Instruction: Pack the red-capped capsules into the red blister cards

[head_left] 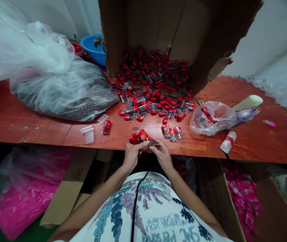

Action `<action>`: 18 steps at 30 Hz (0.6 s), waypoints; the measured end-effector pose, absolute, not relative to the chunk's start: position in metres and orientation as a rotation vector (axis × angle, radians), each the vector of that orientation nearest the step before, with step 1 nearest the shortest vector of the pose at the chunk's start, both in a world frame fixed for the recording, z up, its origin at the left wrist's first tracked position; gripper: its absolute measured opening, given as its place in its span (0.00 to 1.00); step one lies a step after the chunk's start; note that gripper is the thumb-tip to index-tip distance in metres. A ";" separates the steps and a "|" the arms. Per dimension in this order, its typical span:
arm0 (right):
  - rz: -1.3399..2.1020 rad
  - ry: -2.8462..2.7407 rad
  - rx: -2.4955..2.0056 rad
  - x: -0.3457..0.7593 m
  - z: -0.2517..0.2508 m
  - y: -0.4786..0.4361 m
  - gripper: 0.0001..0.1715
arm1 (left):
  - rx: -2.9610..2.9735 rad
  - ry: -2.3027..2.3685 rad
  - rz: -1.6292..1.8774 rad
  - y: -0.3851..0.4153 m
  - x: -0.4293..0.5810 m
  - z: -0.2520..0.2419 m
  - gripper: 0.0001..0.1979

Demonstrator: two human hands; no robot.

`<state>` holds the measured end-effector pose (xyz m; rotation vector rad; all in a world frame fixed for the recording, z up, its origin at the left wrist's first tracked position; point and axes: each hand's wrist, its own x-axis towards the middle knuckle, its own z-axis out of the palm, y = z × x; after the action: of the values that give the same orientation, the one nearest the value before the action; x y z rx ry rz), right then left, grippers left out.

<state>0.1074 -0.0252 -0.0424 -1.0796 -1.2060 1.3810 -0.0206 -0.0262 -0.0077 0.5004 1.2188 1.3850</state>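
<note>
Both hands meet at the table's front edge around a red printed packet [140,135] with dark and yellow markings. My left hand [132,155] pinches its lower left part, thumb on top. My right hand [163,155] grips the lower right corner, fingers closed. Just right of them lie several small red and dark packets [172,133]. To the left are a small red roll-like piece [106,127] and clear plastic tubes [89,134]. Beyond the hands spreads a pile of clear containers with red lids [156,104], their contents dark.
An opened cardboard box [158,23] stands behind the pile. A clear sack of dark beads [83,104] sits left, near a blue basin [93,48]. At right are a small plastic bag [211,117] and a white roll [228,142]. Below the table is a carton of pink packets [245,201].
</note>
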 end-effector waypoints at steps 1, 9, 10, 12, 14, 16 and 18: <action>1.318 -1.235 -1.109 0.107 -0.043 -0.026 0.21 | 0.505 1.224 1.389 -0.026 -0.019 -0.007 0.12; 1.428 -1.131 -1.106 0.103 -0.031 -0.028 0.26 | 0.519 1.197 1.364 -0.028 -0.016 -0.002 0.14; 1.502 -1.094 -1.079 0.104 -0.029 -0.027 0.27 | 0.529 1.184 1.343 -0.029 -0.017 -0.003 0.13; 1.600 -1.048 -1.037 0.107 -0.027 -0.025 0.28 | 0.543 1.155 1.297 -0.030 -0.020 -0.005 0.13; 1.639 -1.027 -1.023 0.110 -0.027 -0.023 0.28 | 0.540 1.141 1.259 -0.031 -0.022 -0.007 0.12; 1.640 -1.026 -1.026 0.111 -0.031 -0.023 0.26 | 0.533 1.149 1.235 -0.031 -0.024 -0.008 0.12; 1.579 -1.047 -1.048 0.112 -0.036 -0.023 0.24 | 0.540 1.162 1.219 -0.031 -0.024 -0.008 0.12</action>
<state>0.1118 -0.0229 -0.0365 -1.0483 -1.0475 1.5794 -0.0243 -0.0307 -0.0085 0.5395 1.1621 1.2193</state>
